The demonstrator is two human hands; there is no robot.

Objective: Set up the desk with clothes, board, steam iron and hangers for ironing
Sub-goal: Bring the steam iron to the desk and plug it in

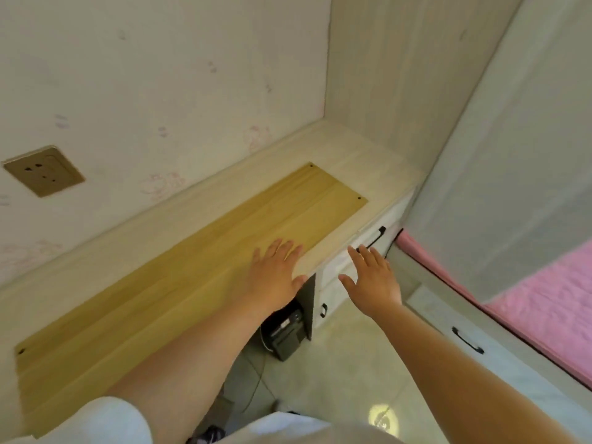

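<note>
Bare forearms, short white sleeve (105, 421) on left arm, perhaps a white top

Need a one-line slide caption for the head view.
Left hand flat on wooden board on desk; right hand open in front of drawers.

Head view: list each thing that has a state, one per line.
board: lying flat on the desk
left hand: open, fingers straight, over the board's near edge
right hand: open, fingers spread, holding nothing
drawer: closed
wall socket: nothing plugged in
</note>
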